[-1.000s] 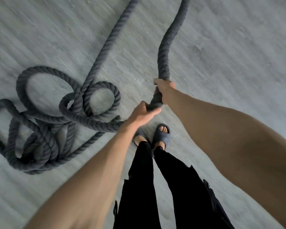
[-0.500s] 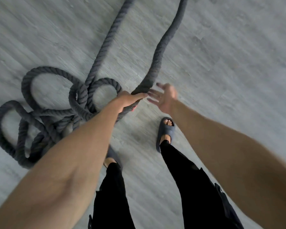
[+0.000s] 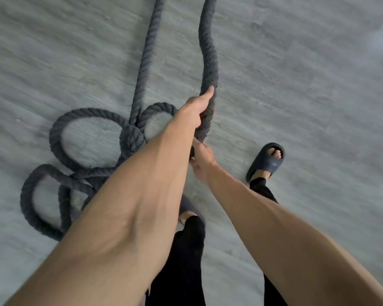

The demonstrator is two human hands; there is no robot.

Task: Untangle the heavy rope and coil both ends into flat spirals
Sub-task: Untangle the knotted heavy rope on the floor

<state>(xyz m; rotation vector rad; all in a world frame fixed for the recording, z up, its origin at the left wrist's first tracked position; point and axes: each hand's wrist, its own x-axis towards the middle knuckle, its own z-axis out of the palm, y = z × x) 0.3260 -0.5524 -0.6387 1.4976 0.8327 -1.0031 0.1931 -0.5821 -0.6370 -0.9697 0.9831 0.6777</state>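
Both hands clamp 1 raised rope [image 3: 209,62] strand, left hand [image 3: 197,108] above right hand [image 3: 200,161]; strand runs straight ahead, tangle [image 3: 82,151] lies leftward.

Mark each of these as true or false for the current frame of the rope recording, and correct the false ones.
1. The left hand is closed around the rope. True.
2. The rope is fully straightened out on the floor. False: a tangle of loops lies on the floor, left of the arms.
3. The right hand sits lower on the same strand, just below the left hand. True, though the left forearm partly hides its grip.
4. The person is barefoot. False: a dark slide sandal is on the visible foot.
5. A finished flat spiral lies beside the sandal. False: no coiled spiral is visible anywhere.
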